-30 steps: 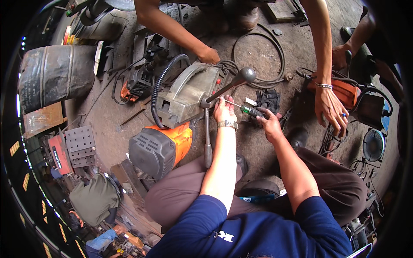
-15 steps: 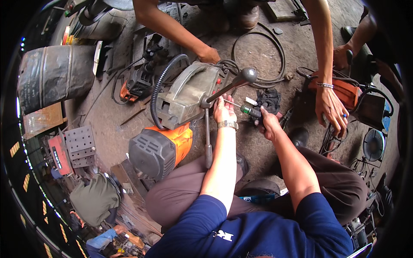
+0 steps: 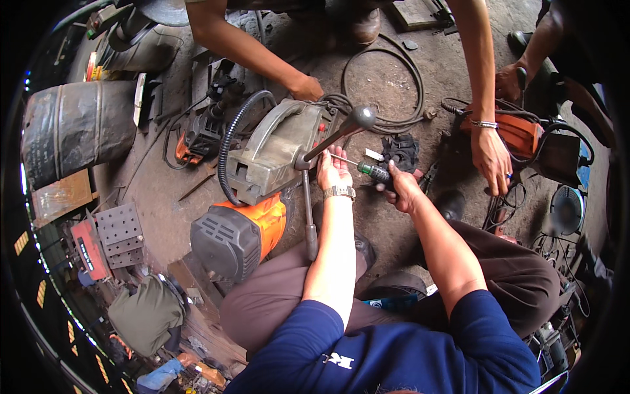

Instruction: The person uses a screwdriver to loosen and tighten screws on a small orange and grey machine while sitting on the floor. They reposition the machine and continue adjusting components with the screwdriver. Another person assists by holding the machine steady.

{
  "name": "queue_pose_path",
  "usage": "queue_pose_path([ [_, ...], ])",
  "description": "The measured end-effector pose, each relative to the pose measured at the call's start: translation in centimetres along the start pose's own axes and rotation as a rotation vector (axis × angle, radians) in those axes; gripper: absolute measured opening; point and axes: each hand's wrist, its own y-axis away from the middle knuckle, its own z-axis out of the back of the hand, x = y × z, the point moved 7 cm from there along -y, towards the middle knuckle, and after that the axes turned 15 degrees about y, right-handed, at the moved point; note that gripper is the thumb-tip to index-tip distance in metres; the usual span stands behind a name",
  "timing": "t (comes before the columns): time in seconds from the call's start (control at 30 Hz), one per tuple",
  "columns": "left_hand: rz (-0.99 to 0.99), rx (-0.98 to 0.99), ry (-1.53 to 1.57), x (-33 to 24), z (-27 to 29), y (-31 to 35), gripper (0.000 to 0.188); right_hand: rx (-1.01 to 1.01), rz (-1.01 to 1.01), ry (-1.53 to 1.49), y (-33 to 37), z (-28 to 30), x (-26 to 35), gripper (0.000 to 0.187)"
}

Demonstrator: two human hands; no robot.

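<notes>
A screwdriver point(image 3: 375, 172) with a black and green handle is gripped in my right hand point(image 3: 401, 187). Its thin shaft points left toward the side panel of a grey drilling machine point(image 3: 275, 144) with an orange and black motor housing point(image 3: 246, 233). Where the tip meets the panel is hidden. My left hand point(image 3: 335, 172), with a watch on its wrist, lies palm up beside that panel, fingers stretched out under the shaft. A feed lever point(image 3: 338, 136) with a round knob crosses just above my fingers. Another person's hand point(image 3: 306, 88) rests at the machine's far end.
A coiled cable point(image 3: 420, 85) lies on the floor beyond. A black strapped item point(image 3: 400, 150) sits right of the screwdriver. The other person's second hand point(image 3: 492, 161) hangs near an orange power tool point(image 3: 522, 139). A metal drum point(image 3: 79, 128) lies at the left.
The whole scene has shifted slightly left in view. My right hand keeps hold of the screwdriver, its grip on the handle slightly changed. My left hand stays palm up by the panel.
</notes>
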Motion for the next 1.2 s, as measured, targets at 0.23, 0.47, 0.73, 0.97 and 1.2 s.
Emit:
queue_pose_path([
  [0.23,0.045,0.096,-0.012,0.4,1.2,-1.6,0.030,-0.187,0.016,0.113,-0.2,0.1,0.8,0.041],
  [0.47,0.040,0.018,0.027,1.5,0.3,-1.1,0.035,-0.277,0.608,0.325,-0.7,2.5,2.7,0.032],
  [0.73,0.116,0.252,0.059,0.9,0.2,-1.3,0.026,0.039,0.138,0.199,1.1,-0.8,2.5,0.043],
  [0.97,0.010,0.081,0.006,1.0,-1.0,1.6,0.027,-0.069,0.309,0.292,-0.7,0.5,3.0,0.029],
  [1.2,0.064,0.047,-0.112,2.8,2.4,2.6,0.027,0.019,0.283,0.667,3.2,-1.3,3.6,0.036],
])
